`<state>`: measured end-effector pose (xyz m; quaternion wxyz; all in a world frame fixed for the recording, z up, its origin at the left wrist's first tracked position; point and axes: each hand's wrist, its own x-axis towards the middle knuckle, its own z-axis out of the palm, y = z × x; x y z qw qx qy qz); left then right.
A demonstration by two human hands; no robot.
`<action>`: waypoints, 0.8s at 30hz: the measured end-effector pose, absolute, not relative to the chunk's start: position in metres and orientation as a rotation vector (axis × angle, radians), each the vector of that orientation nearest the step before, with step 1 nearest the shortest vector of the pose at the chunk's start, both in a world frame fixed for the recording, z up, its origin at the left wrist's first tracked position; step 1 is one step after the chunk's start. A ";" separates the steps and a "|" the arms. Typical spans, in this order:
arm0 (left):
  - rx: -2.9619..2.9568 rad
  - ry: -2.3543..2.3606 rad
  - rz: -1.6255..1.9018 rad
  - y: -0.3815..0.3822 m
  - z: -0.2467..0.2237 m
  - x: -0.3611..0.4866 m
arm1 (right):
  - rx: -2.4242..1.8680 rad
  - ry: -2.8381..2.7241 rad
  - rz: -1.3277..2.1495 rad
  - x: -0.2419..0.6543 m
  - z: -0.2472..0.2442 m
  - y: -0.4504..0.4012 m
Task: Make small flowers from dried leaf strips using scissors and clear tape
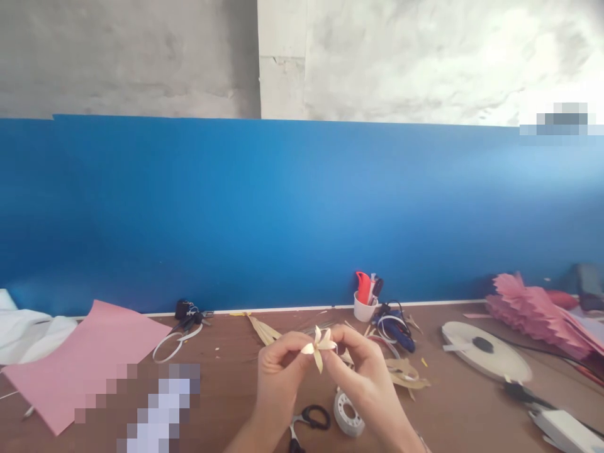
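No legible text, labels, brands, numbers or signs observed on any item in the head view.

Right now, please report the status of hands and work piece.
Both hands, left and right, on small pale flower, raised above table. Scissors and tape roll lie close below, near the wrists.

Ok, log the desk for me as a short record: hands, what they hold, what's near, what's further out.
left hand: pinching the pale flower
right hand: pinching the same flower from the other side
flower: star-shaped, narrow petals spread
nearest the hands: scissors, tape roll
behind hands: white cup with red item
left side: pink sheet
right side: pleated pink paper, pale disc
surface: brown table
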<state>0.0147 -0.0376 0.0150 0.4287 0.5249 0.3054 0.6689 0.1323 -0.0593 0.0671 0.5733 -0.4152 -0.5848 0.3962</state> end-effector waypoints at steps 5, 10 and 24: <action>1.344 0.761 1.700 -0.037 0.013 0.015 | -0.978 -1.333 0.957 0.135 0.062 -0.055; 1.253 0.784 1.736 -0.039 0.010 0.017 | -0.876 -1.109 1.217 0.133 0.057 -0.053; 1.507 0.886 2.012 -0.037 0.013 0.012 | -0.928 -1.064 1.163 0.128 0.049 -0.054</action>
